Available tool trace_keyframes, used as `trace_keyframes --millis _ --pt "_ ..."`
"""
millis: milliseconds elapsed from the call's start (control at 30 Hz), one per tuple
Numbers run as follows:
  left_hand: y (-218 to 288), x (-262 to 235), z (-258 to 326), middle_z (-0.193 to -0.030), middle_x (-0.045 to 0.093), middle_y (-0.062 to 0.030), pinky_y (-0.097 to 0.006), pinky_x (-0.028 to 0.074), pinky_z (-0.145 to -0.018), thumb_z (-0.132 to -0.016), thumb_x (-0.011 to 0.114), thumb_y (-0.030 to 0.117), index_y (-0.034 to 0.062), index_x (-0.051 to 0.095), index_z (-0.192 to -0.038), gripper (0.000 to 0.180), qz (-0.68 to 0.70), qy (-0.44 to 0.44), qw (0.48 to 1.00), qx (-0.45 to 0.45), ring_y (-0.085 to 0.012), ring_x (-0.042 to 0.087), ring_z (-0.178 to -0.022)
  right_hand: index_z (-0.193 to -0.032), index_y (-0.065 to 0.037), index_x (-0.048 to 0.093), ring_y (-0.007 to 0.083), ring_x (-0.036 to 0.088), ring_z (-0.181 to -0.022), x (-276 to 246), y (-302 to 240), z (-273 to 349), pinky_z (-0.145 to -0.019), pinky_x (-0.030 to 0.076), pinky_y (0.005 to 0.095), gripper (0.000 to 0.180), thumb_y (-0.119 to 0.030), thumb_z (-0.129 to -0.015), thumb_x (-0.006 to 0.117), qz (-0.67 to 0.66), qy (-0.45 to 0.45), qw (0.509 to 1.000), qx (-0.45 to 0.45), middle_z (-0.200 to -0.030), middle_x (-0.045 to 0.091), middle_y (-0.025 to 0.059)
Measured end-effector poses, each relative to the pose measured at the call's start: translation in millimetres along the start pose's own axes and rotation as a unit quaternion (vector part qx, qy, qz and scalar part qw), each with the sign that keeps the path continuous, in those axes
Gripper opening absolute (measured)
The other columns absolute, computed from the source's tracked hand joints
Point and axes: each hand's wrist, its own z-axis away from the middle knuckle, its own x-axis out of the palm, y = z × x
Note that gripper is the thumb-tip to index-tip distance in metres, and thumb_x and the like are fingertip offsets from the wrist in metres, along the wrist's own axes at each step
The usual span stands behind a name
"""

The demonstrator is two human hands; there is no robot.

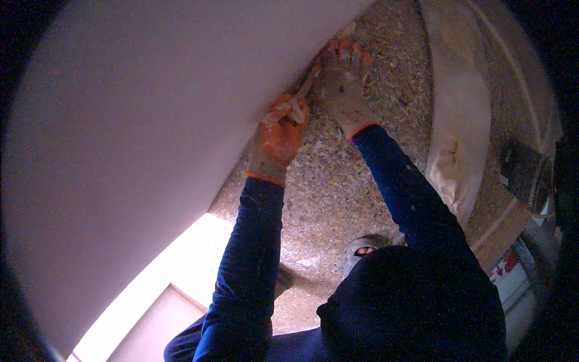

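Observation:
My left hand (281,133), in a grey work glove with an orange coating, is closed on a thin pale strip (306,89) at the foot of the wall. The strip runs away from the fingers toward my right hand (345,81), which wears a matching glove smeared with pale dirt. That hand reaches farther along the wall's base, back upward, its orange fingertips a little apart near the floor. Its thumb and what lies beneath the palm are hard to make out.
A smooth pale wall (139,114) fills the left. The speckled floor (338,181) lies under my arms, with my shoe (356,253) on it. To the right stretches a wrinkled pale sheet (456,120); beyond it sits a dark box-like object (523,171).

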Motion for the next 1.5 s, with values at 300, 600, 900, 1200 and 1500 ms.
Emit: trace_keyframes --millis 300,600,900,1200,1500 --pt "-1 -20 -1 -0.109 0.064 -0.0102 -0.039 0.054 -0.103 -0.088 0.071 0.007 0.0007 0.064 -0.113 0.027 -0.003 0.019 1.000 -0.016 -0.0245 0.063 -0.107 -0.154 -0.004 0.041 0.0441 0.026 -0.152 24 64 -9 -0.124 0.011 0.0630 0.062 -0.037 -0.102 0.049 0.026 -0.210 0.965 -0.156 -0.164 0.028 0.0255" --pt "-2 -38 -6 -0.127 0.059 -0.0114 -0.039 0.059 -0.092 -0.091 0.069 0.016 0.0067 0.055 -0.129 0.042 0.029 0.028 0.999 -0.032 -0.0266 0.064 -0.107 -0.155 -0.008 0.041 0.0362 0.038 -0.148 92 85 -57 -0.123 0.027 0.0501 0.062 -0.039 -0.103 0.051 0.065 -0.085 0.994 0.034 -0.161 0.039 0.0196" --pt "3 -55 -18 -0.118 0.061 -0.0119 -0.044 0.058 -0.093 -0.091 0.068 0.012 0.0057 0.055 -0.124 0.036 0.038 -0.056 0.995 -0.077 -0.0306 0.062 -0.109 -0.145 -0.013 0.055 0.0327 0.047 -0.142 57 80 -65 -0.110 0.044 0.0500 0.057 -0.037 -0.094 0.061 -0.025 -0.190 0.973 0.130 -0.154 0.049 0.0187" --pt "12 -44 -3 -0.117 0.063 -0.0100 -0.047 0.056 -0.100 -0.090 0.066 0.003 0.0037 0.061 -0.122 0.032 0.086 -0.054 0.991 -0.085 -0.0297 0.061 -0.113 -0.142 -0.014 0.057 0.0371 0.053 -0.134 17 49 -56 -0.112 0.038 0.0567 0.057 -0.026 -0.088 0.068 0.072 -0.122 0.990 0.003 -0.147 0.056 0.0148" --pt "16 -60 -11 -0.109 0.069 -0.0100 -0.045 0.055 -0.103 -0.087 0.069 -0.001 0.0044 0.066 -0.114 0.028 0.126 -0.035 0.985 -0.110 -0.0281 0.066 -0.108 -0.150 -0.021 0.052 0.0363 0.040 -0.147 42 -11 18 -0.123 0.019 0.0597 0.055 -0.026 -0.096 0.056 0.074 -0.034 0.994 0.077 -0.154 0.052 0.0070"
